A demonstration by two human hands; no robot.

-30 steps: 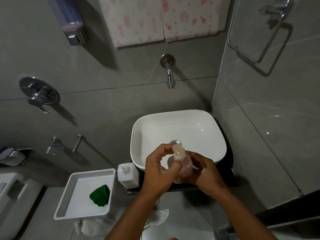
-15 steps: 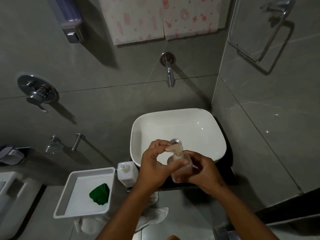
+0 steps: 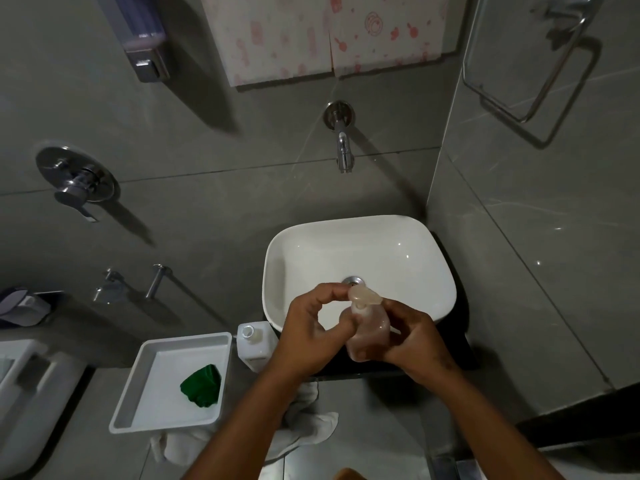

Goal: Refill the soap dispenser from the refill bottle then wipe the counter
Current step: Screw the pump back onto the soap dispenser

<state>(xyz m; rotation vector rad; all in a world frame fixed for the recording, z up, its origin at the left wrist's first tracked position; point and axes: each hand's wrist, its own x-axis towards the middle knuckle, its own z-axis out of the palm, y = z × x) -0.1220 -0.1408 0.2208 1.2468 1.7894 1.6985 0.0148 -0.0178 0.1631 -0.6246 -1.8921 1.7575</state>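
soap dispenser [image 3: 367,332]: translucent pinkish plastic, smooth, slight sheen. refill bottle [image 3: 254,344]: white plastic, matt. basin [image 3: 360,251]: white ceramic, glossy, with highlights. tap [image 3: 342,147]: polished chrome metal. tray [image 3: 149,382]: white plastic, smooth, satin. cloth in tray [image 3: 202,386]: green fabric, crumpled. towel [image 3: 308,427]: white cloth, soft, rumpled. wall tiles [image 3: 214,209]: grey stone look, smooth, low gloss. towel ring [image 3: 533,64]: bright metal.

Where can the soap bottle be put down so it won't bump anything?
Most of the white tray, left of the green cloth, is bare. So is the white basin behind both hands. The strip between tray and basin is crowded by the white refill bottle.
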